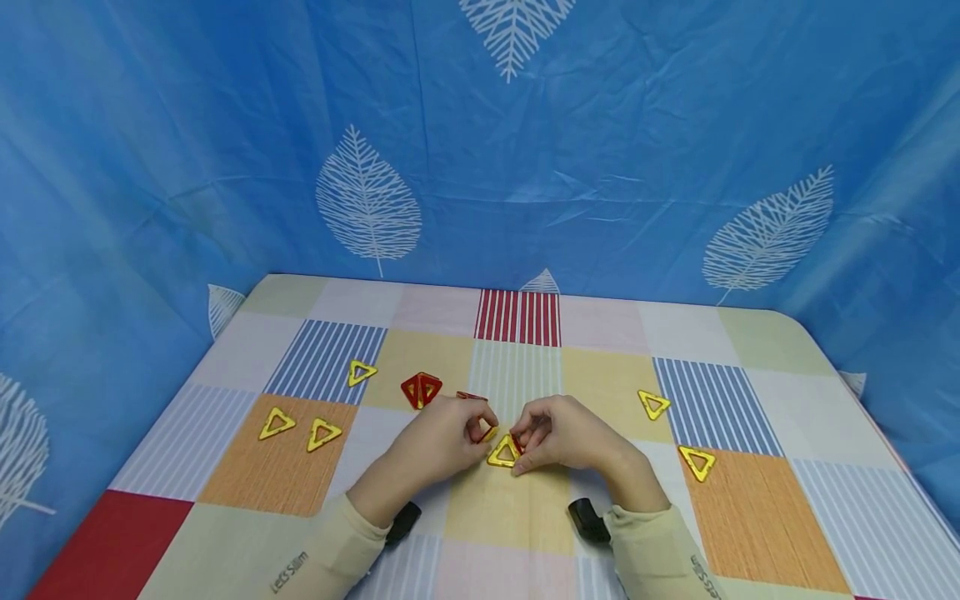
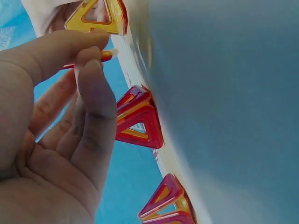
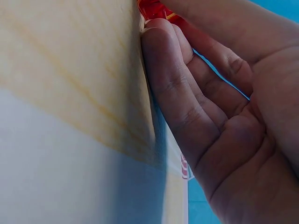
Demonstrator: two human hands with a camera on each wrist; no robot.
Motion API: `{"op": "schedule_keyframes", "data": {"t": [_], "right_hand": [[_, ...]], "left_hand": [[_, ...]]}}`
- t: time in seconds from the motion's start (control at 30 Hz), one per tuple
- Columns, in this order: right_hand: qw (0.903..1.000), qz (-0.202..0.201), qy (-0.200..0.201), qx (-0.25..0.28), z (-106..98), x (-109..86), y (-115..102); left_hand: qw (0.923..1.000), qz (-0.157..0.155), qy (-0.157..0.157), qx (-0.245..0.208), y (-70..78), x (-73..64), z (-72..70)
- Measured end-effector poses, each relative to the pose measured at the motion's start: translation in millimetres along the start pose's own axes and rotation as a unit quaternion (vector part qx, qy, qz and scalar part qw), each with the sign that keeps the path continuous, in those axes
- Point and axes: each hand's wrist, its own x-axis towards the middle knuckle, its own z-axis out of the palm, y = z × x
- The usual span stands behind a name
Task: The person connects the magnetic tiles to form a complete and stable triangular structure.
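My left hand [image 1: 448, 429] pinches a triangular magnetic tile [image 2: 107, 56] between thumb and fingertips; the left wrist view shows it nearly edge-on. My right hand [image 1: 562, 435] faces it and pinches a red triangular magnetic tile [image 3: 154, 8], mostly covered by the fingers. Between the hands a yellow triangular tile [image 1: 504, 451] lies on the table, right beside the right fingertips. Just beyond the left hand stands a small red pyramid [image 1: 422, 389] built of tiles. A second red piece [image 1: 471, 396] shows partly behind the left knuckles.
Loose yellow triangles lie to the left, among them one tile [image 1: 277, 423] and another farther back [image 1: 362, 372]. To the right are two more, a back tile [image 1: 653, 405] and a nearer tile [image 1: 697, 462]. A blue curtain [image 1: 600, 167] hangs behind the patchwork tablecloth [image 1: 517, 525].
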Motion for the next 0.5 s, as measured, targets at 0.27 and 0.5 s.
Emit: {"op": "schedule_keyframes", "data": {"t": [0.27, 0.5], "right_hand": [[1.0000, 0.008, 0.003, 0.005, 0.2, -0.1, 0.5], [0.9999, 0.009, 0.001, 0.007, -0.7, -0.2, 0.8]], "left_hand": [[0.9998, -0.014, -0.013, 0.011, 3.7, -0.7, 3.5], [0.9971, -0.047, -0.058, 0.010, 7.8, 2.5, 5.7]]}}
